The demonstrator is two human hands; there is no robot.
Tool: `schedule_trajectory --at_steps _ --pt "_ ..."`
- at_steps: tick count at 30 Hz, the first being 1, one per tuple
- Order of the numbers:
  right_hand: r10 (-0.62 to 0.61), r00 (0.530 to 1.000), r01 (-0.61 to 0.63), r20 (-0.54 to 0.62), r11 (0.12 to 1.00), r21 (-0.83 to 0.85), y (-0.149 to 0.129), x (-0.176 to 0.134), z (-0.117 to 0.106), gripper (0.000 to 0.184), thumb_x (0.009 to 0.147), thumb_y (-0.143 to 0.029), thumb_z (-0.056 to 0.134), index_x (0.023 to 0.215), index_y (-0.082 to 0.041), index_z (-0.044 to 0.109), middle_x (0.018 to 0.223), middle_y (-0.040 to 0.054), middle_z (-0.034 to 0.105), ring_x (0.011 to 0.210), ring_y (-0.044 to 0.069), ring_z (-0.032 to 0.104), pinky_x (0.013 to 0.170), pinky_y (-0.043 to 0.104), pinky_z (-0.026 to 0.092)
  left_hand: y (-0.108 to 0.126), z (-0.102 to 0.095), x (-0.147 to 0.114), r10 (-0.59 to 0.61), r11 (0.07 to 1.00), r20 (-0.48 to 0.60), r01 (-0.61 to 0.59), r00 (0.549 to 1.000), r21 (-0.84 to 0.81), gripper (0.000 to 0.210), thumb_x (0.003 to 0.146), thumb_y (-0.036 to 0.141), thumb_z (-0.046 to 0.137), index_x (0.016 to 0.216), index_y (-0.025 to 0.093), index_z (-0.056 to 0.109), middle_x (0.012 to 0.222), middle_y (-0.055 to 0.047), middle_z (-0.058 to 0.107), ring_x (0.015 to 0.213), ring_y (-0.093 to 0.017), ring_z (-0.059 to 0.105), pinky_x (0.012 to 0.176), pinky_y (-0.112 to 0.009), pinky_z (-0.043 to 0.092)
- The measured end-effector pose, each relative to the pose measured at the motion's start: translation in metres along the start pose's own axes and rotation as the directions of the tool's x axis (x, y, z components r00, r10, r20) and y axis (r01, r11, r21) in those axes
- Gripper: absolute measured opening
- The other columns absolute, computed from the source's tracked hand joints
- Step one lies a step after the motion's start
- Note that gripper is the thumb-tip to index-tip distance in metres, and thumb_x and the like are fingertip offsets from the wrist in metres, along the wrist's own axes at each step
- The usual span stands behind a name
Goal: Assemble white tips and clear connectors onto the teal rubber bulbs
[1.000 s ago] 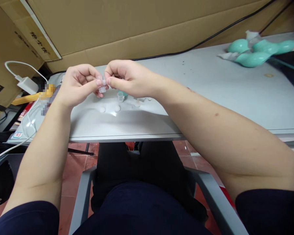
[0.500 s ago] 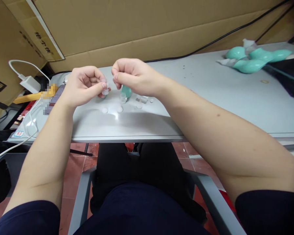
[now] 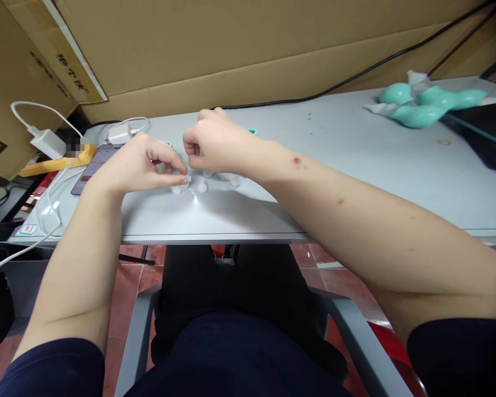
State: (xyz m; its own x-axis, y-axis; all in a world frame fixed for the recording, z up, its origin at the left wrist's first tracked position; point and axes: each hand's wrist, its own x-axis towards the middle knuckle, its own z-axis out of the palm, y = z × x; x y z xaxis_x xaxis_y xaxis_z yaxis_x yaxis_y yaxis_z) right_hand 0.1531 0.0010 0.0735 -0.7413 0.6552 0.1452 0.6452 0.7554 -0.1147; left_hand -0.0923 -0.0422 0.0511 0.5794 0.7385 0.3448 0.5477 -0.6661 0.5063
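My left hand is low over the table, thumb and fingertips closed on a small clear plastic piece that is mostly hidden. Close beside it, my right hand has its fingers curled down; whatever they hold is out of sight. Below the hands lie small white round discs: one at the left fingertips, a middle disc and a right disc. Bits of green show behind the hands, a green rim past my right wrist and another green edge behind my left fingers.
On the left are a phone, a yellow object, a white charger and a white adapter with cables. Rounded green pieces lie at the right beside a black item. Cardboard walls the back.
Both hands have come down toward the table. My left hand has moved right with the clear piece, nearer the right hand, uncovering more of the phone and the white charger.
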Motion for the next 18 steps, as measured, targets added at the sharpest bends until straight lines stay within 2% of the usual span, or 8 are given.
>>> schedule_trajectory --at_steps 3,5,8,10,12,14,18 --pt "-0.014 1.000 0.014 0.020 1.000 -0.022 -0.002 0.005 -0.001 0.020 0.114 -0.009 0.071 0.117 -0.022 0.086 0.117 0.0130 0.095 0.150 0.044 0.074 0.132 0.055 0.048 0.006 -0.003 0.000 -0.055 0.998 0.095 0.052 0.994 0.039 0.011 0.100 0.039 0.097 0.098 0.030 0.104 0.096 -0.003 0.099 0.081 -0.021 0.090 0.078 -0.030 0.066" --pt "-0.018 0.999 0.020 0.043 0.999 -0.047 -0.001 0.009 -0.002 0.020 0.113 -0.009 0.075 0.120 -0.023 0.087 0.120 0.0125 0.095 0.145 0.043 0.076 0.133 0.055 0.047 0.007 -0.004 0.001 -0.059 0.998 0.129 0.053 0.990 0.047 0.014 0.102 0.038 0.093 0.100 0.030 0.104 0.103 -0.004 0.101 0.093 -0.024 0.095 0.085 -0.032 0.071" --pt "-0.009 0.992 0.025 0.127 0.992 -0.125 -0.004 0.015 -0.004 0.020 0.110 -0.005 0.078 0.106 -0.024 0.083 0.111 0.0117 0.092 0.124 0.039 0.081 0.133 0.057 0.049 0.006 -0.004 0.003 -0.065 0.997 0.152 0.059 0.986 0.042 0.014 0.102 0.036 0.092 0.100 0.030 0.105 0.108 -0.005 0.102 0.100 -0.026 0.098 0.093 -0.032 0.074" --pt "-0.008 0.984 0.033 0.178 0.989 -0.141 -0.007 0.018 -0.006 0.028 0.108 -0.003 0.078 0.092 -0.026 0.074 0.095 0.0081 0.085 0.105 0.034 0.079 0.133 0.059 0.049 0.006 -0.003 0.003 -0.071 0.997 0.161 0.067 0.984 0.034 0.014 0.102 0.034 0.092 0.101 0.029 0.105 0.109 -0.005 0.102 0.100 -0.026 0.098 0.094 -0.032 0.074" --pt "-0.019 0.980 0.043 0.197 0.992 -0.119 -0.011 0.019 -0.007 0.038 0.110 -0.003 0.077 0.083 -0.027 0.063 0.082 0.0041 0.075 0.094 0.029 0.074 0.132 0.058 0.048 0.005 -0.002 0.004 -0.068 0.997 0.160 0.063 0.985 0.035 0.014 0.102 0.033 0.092 0.102 0.027 0.105 0.109 -0.006 0.102 0.100 -0.026 0.098 0.094 -0.032 0.073" --pt "-0.019 0.980 0.039 0.198 0.995 -0.096 -0.014 0.018 -0.006 0.044 0.114 -0.008 0.079 0.080 -0.027 0.057 0.077 0.0024 0.070 0.093 0.029 0.073 0.132 0.058 0.046 0.005 -0.002 0.004 -0.053 0.998 0.158 0.048 0.986 0.040 0.014 0.103 0.034 0.092 0.104 0.027 0.105 0.110 -0.007 0.102 0.099 -0.026 0.097 0.094 -0.032 0.072" --pt "-0.030 0.980 0.043 0.194 0.997 -0.064 -0.015 0.014 -0.008 0.048 0.115 -0.009 0.080 0.077 -0.026 0.056 0.074 0.0025 0.066 0.096 0.031 0.075 0.132 0.057 0.042 0.003 -0.003 0.004 -0.015 0.999 0.134 0.010 0.991 0.039 0.015 0.102 0.039 0.095 0.104 0.027 0.105 0.111 -0.009 0.101 0.096 -0.026 0.095 0.090 -0.032 0.070"
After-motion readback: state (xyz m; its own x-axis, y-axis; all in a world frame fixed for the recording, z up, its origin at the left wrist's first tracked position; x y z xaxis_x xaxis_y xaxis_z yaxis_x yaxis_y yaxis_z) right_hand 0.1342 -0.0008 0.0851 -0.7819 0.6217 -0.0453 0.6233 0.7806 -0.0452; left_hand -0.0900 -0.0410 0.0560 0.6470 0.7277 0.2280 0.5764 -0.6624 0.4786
